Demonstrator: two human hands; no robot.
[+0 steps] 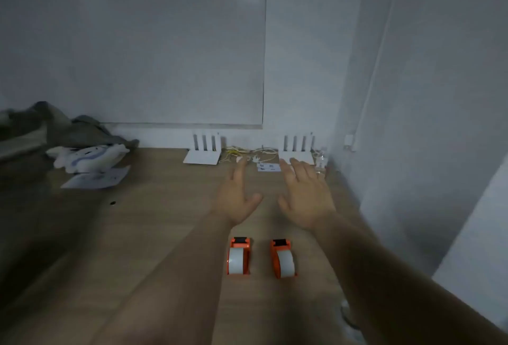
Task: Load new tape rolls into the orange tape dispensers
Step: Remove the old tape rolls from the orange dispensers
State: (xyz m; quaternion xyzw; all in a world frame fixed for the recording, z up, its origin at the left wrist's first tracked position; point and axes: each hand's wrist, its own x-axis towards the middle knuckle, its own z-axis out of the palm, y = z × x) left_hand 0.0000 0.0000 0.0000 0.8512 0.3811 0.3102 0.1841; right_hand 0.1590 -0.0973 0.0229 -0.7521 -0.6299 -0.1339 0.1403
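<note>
Two orange tape dispensers stand side by side on the wooden table, each with a white tape roll seated in it: the left dispenser and the right dispenser. Both have a black cutter end pointing away from me. My left hand and my right hand are stretched out flat beyond the dispensers, fingers spread, holding nothing. Both hands hover apart from the dispensers, palms down.
Two white routers stand against the back wall with a tangle of cables between them. A small card lies near my fingertips. Crumpled cloth, a white plush item and a paper lie at the left.
</note>
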